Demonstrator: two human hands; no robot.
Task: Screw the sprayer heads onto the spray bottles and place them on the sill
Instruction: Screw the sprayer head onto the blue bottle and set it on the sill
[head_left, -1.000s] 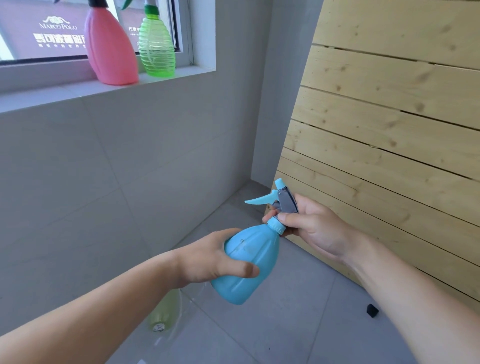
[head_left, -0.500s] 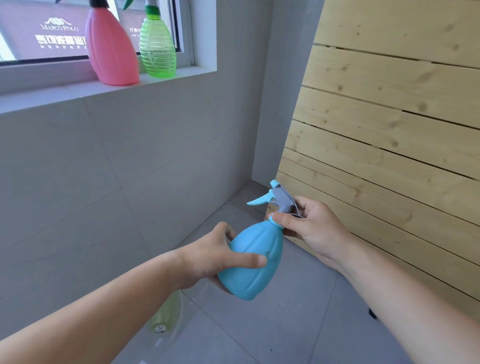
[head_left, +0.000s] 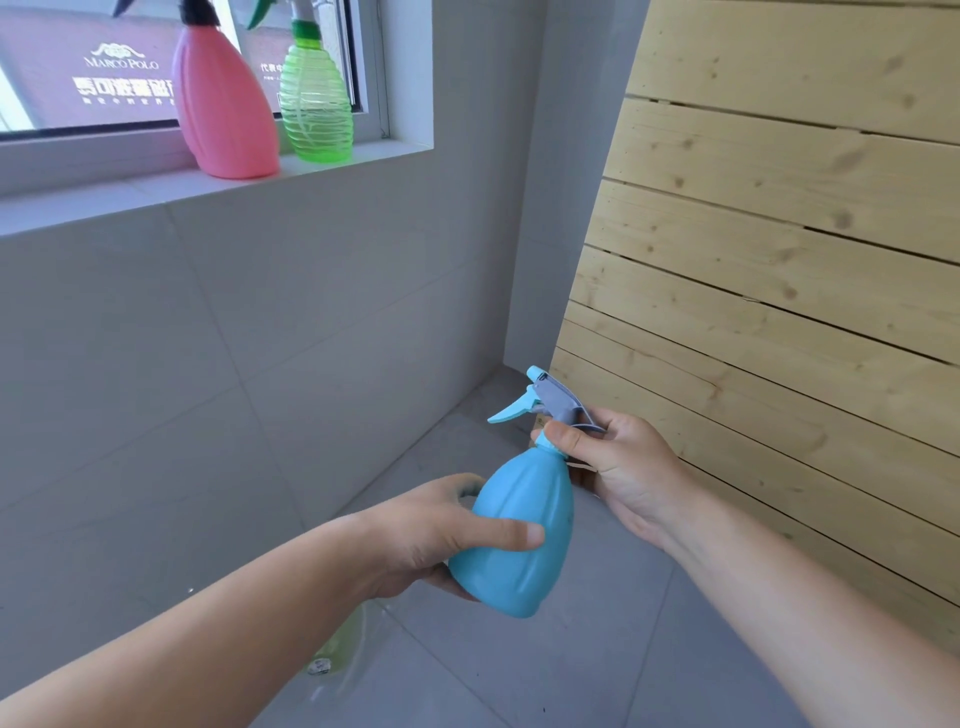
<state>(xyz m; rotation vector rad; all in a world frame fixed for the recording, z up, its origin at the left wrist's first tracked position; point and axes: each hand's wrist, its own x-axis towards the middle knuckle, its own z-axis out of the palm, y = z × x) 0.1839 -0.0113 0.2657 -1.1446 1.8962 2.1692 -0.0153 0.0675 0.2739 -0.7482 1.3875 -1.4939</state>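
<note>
A blue spray bottle (head_left: 519, 530) hangs in front of me above the floor, tilted slightly to the right. My left hand (head_left: 431, 530) wraps its belly from the left. Its blue and grey sprayer head (head_left: 545, 400) sits on the neck, trigger pointing left, and my right hand (head_left: 618, 467) pinches the collar at the neck. On the white sill (head_left: 104, 197) at upper left stand a pink spray bottle (head_left: 223, 104) and a green ribbed spray bottle (head_left: 314, 104), both with sprayer heads on.
A pale yellowish bottle (head_left: 343, 644) lies on the grey tiled floor under my left forearm, mostly hidden. A slatted wooden panel (head_left: 779, 260) leans along the right. The grey tiled wall (head_left: 260, 338) runs below the sill to the corner.
The blue bottle has swung more upright and shifted slightly right. My right hand has turned around the collar, and my left hand has regripped lower on the belly.
</note>
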